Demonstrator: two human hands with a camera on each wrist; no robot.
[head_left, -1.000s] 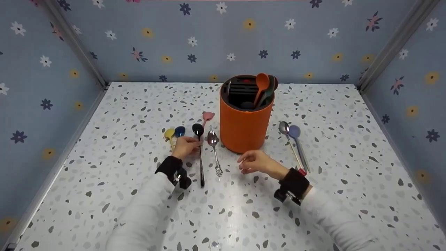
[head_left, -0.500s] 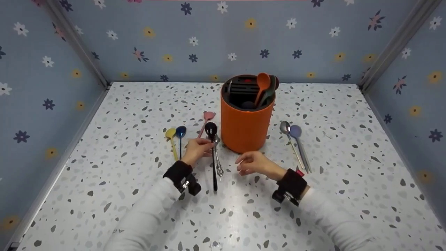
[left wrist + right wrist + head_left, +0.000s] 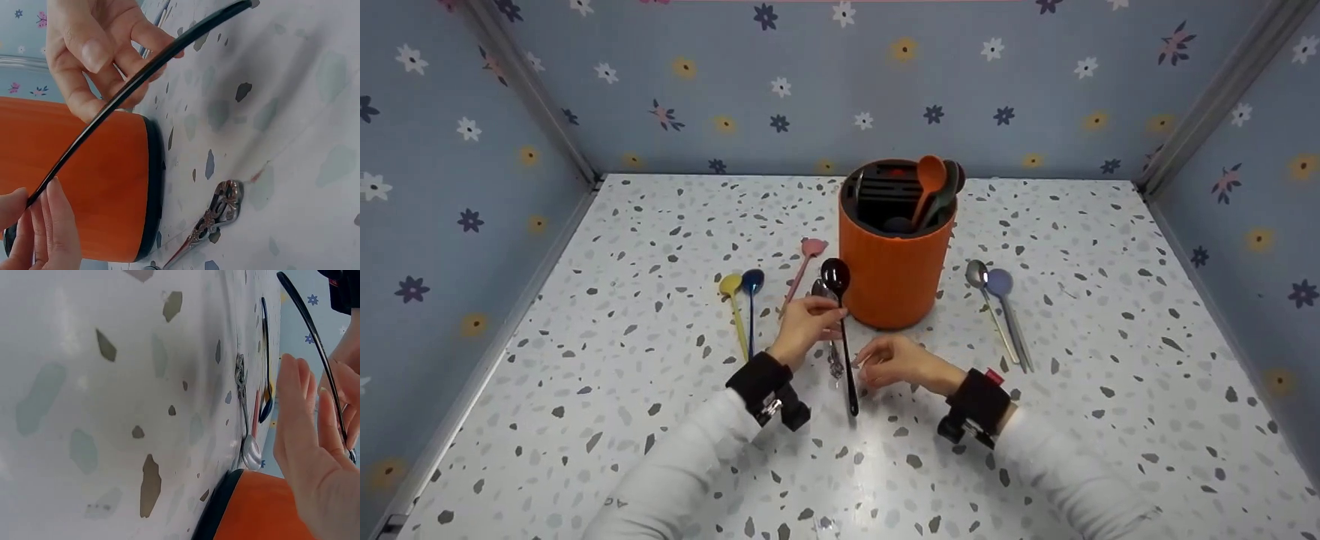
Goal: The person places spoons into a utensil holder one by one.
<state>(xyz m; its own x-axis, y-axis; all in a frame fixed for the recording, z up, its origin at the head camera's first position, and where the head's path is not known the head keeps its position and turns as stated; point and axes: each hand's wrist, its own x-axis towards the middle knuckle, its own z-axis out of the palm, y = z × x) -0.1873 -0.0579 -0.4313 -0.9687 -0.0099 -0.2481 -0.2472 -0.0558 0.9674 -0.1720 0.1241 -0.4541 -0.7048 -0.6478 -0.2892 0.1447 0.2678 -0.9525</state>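
Observation:
My left hand point(image 3: 806, 330) pinches a long black spoon point(image 3: 835, 276) partway along its handle, bowl toward the back. In the left wrist view its dark handle point(image 3: 132, 84) slants up over the table, casting a shadow. My right hand point(image 3: 904, 364) is just right of the handle's lower part, with relaxed fingers and nothing held. Under the raised spoon lies a silver spoon with an ornate handle end point(image 3: 225, 205), partly covered by my left hand in the head view. Right behind both hands stands an orange utensil holder point(image 3: 896, 277).
An orange spoon point(image 3: 931, 174) and darker utensils stand in the holder. A pink spoon point(image 3: 813, 247), a yellow spoon point(image 3: 730, 283) and a blue spoon point(image 3: 752, 280) lie left. A silver-headed spoon point(image 3: 977, 274) and a purple spoon point(image 3: 1000, 282) lie right. Flowered walls point(image 3: 870, 90) enclose the table.
My left hand has carried the black spoon rightward, past the ornate silver spoon, toward my right hand. The right hand has shifted slightly left.

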